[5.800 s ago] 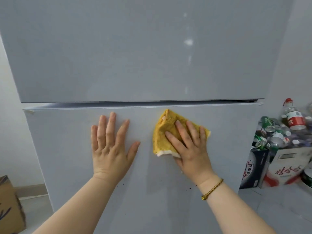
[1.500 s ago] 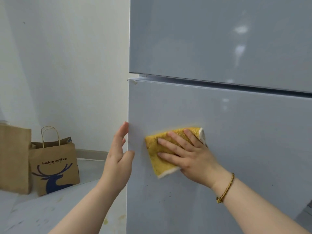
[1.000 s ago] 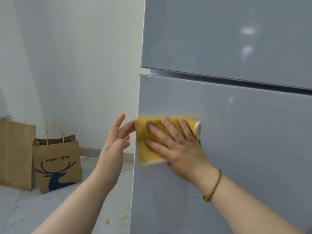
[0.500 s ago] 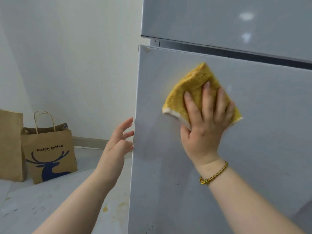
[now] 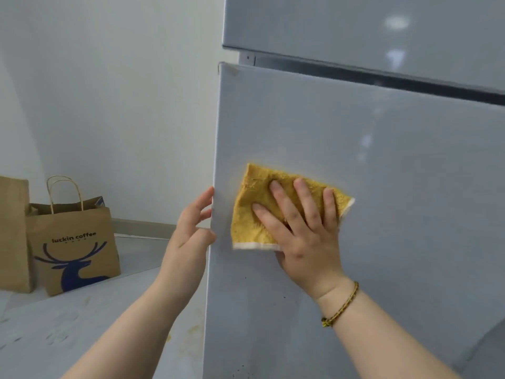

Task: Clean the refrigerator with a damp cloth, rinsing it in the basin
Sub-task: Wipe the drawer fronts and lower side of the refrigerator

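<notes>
The grey refrigerator fills the right of the head view, its lower door under the upper door with a dark gap between them. A yellow cloth with a white hem lies flat on the lower door near its left edge. My right hand presses the cloth against the door with straight, spread fingers. My left hand sits at the door's left edge, fingers loosely bent and touching the edge. Small dark specks dot the door below the cloth. No basin is in view.
Two brown paper bags stand on the pale floor at the left, one printed "luckin coffee", the other cut by the frame edge. A white wall rises behind them. Yellowish stains mark the floor beside the refrigerator's base.
My right hand slid the cloth down and left from near the top of the lower door to its left edge. My left hand stayed by the door's edge, closing in on it.
</notes>
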`<act>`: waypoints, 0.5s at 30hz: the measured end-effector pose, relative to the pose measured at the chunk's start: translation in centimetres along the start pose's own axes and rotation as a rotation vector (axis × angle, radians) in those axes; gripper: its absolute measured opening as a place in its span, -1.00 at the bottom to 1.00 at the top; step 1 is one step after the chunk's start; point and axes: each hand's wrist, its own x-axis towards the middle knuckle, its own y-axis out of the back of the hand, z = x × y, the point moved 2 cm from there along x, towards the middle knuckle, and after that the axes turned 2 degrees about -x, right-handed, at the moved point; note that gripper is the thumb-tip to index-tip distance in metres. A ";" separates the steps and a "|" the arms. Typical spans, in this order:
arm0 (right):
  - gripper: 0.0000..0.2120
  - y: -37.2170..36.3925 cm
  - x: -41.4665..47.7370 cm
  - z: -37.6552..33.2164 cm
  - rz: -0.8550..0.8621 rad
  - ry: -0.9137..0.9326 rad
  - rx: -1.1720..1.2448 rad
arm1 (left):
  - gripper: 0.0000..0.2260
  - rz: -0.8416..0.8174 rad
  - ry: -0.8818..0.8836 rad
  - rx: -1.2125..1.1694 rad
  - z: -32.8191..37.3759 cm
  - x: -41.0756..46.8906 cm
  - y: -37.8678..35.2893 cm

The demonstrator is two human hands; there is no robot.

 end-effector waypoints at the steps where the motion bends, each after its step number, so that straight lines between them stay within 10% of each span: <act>1: -0.64 -0.4 -1.1 -1.2 0.012 -0.083 0.004 | -0.48 0.019 -0.023 0.008 -0.5 -0.3 -0.4; 15: -0.70 -2.4 -10.8 -3.5 -0.083 0.423 0.167 | -0.43 0.122 -0.277 0.380 -3.6 -3.1 -2.5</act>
